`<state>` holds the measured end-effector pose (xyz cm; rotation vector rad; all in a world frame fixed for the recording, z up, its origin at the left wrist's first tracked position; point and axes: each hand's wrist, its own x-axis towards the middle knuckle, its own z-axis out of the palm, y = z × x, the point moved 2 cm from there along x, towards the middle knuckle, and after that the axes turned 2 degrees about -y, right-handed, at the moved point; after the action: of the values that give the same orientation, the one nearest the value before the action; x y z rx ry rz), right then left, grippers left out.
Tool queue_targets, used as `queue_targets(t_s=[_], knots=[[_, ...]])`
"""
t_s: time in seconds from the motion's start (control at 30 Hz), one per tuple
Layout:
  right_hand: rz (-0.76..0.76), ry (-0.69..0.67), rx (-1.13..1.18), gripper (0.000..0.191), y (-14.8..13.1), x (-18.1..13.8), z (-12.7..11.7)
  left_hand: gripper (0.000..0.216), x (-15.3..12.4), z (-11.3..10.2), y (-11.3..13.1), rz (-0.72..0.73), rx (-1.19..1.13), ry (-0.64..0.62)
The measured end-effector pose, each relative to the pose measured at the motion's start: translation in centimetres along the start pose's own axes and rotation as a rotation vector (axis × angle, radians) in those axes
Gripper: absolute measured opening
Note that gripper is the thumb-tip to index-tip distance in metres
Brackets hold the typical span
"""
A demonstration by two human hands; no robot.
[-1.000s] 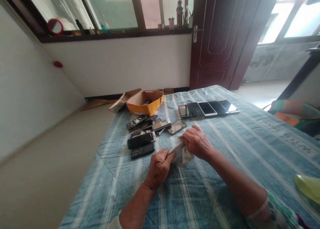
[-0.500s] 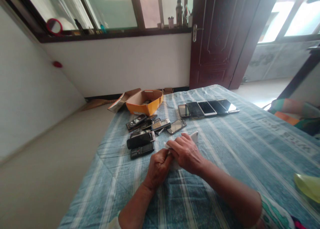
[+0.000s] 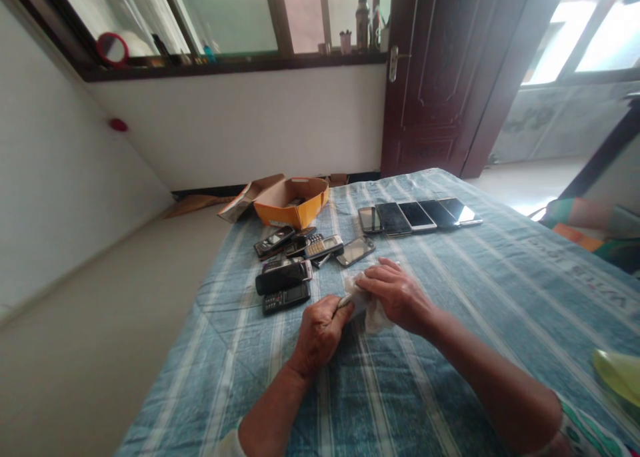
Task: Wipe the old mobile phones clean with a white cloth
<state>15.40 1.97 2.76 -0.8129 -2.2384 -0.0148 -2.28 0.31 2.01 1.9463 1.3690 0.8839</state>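
My left hand [image 3: 319, 334] is closed round the near end of a white phone [image 3: 346, 300] held just above the blue striped cloth. My right hand [image 3: 397, 294] presses a crumpled white cloth [image 3: 369, 314] over the phone, so most of the phone is hidden. A row of several smartphones [image 3: 417, 215] lies face up further back. To the left, a loose heap of old keypad phones [image 3: 293, 257] sits on the cloth, with a silver touchscreen phone [image 3: 355, 250] at its right edge.
An open orange cardboard box [image 3: 291, 202] stands at the table's far left corner. A dark wooden door [image 3: 440, 70] and a window sill with bottles are behind. A yellow-green object [image 3: 619, 370] lies at the right edge. The table's left edge drops to the floor.
My right hand slid the cloth left along the phone half a second ago, then back to the right. My left hand kept its grip in place.
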Motion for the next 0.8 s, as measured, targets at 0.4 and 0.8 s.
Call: queue_targets(t_s=[0.4,0.8], knots=[[-0.13,0.013,-0.03,0.025,-2.3,0.4,0.9,0.026,0.0,0.2,-0.4,0.027,-0.085,-0.001],[-0.042,0.125,-0.154,0.025,-0.6,-0.4,0.3,0.031,0.1,0.1,-0.6,0.041,0.002,0.01]])
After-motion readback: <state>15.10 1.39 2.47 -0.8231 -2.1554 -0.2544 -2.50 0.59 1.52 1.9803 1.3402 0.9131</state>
